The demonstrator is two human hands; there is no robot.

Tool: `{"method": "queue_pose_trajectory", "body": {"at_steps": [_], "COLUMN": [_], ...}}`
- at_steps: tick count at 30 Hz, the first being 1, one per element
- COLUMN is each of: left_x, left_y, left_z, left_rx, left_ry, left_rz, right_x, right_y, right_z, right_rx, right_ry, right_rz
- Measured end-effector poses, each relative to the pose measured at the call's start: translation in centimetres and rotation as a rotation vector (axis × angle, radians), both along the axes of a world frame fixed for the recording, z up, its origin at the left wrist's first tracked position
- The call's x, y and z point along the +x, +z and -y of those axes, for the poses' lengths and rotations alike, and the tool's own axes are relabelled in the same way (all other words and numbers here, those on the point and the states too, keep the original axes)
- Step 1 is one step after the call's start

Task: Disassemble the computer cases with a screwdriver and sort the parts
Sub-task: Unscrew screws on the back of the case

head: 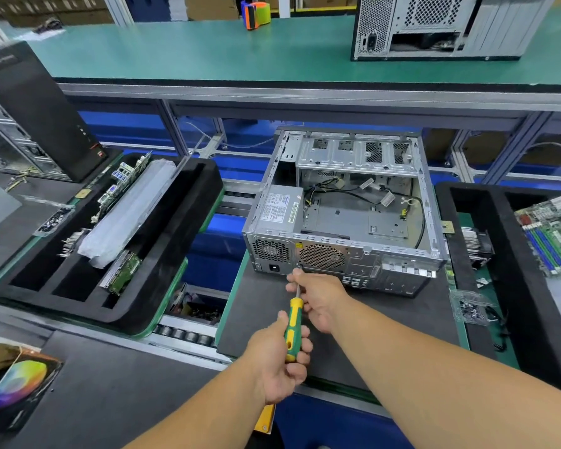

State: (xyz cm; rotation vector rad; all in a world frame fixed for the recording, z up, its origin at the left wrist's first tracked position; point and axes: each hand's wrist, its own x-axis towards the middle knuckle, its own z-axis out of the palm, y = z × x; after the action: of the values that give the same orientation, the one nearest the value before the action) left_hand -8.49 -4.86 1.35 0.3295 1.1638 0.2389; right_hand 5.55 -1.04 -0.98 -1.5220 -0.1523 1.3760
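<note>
At the far left a black tower (36, 108) stands on the bench, and beside it a black foam tray (182, 254) holds circuit boards (123, 179) and a wrapped grey part (130, 212) in its slots. A small clear bag of screws (54, 218) lies just left of the tray.

The left hand (277, 361) is wrapped around the yellow-and-green handle of the screwdriver (293, 328), fingers curled tight on it. The right hand (321, 299) sits further up, fingers pinching the thin metal shaft to steady it. The tip meets the rear panel of the open computer case (344, 215), just beside the round fan grille (321, 256); the screw itself is too small to make out.

The case lies on its side on a dark mat (263, 315), lid off, with the power supply (277, 209) and loose cables (363, 192) inside. It looks like stiff sheet steel, fairly heavy with the power supply in place, and its cut edges may be sharp; the folded outer frame rails seem the safest hold. The cables are limp and should pull free by their plugs.

To the right, another foam tray (486, 241) holds a green motherboard (551, 234), fragile and best held by its edges, with a second bag of screws (470, 307) near it.
</note>
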Motion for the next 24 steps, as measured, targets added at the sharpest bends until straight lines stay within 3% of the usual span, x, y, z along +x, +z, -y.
{"method": "queue_pose_trajectory", "body": {"at_steps": [7, 13, 18, 24], "left_x": [0.5, 0.9, 0.8, 0.5], "left_y": [-0.2, 0.2, 0.8, 0.7], "left_z": [0.3, 0.2, 0.0, -0.1], "left_rx": [0.292, 0.242, 0.081, 0.124], "left_ry": [-0.022, 0.025, 0.054, 0.092], "left_rz": [-0.174, -0.299, -0.204, -0.154], "right_x": [-0.1, -0.4, -0.2, 0.7], "right_y": [-0.4, -0.3, 0.0, 0.0], "right_z": [0.0, -0.2, -0.3, -0.1], "right_rx": [0.006, -0.005, -0.014, -0.004], "right_ry": [-0.026, -0.062, -0.049, 0.018], "right_rz": [-0.025, 0.013, 0.008, -0.053]}}
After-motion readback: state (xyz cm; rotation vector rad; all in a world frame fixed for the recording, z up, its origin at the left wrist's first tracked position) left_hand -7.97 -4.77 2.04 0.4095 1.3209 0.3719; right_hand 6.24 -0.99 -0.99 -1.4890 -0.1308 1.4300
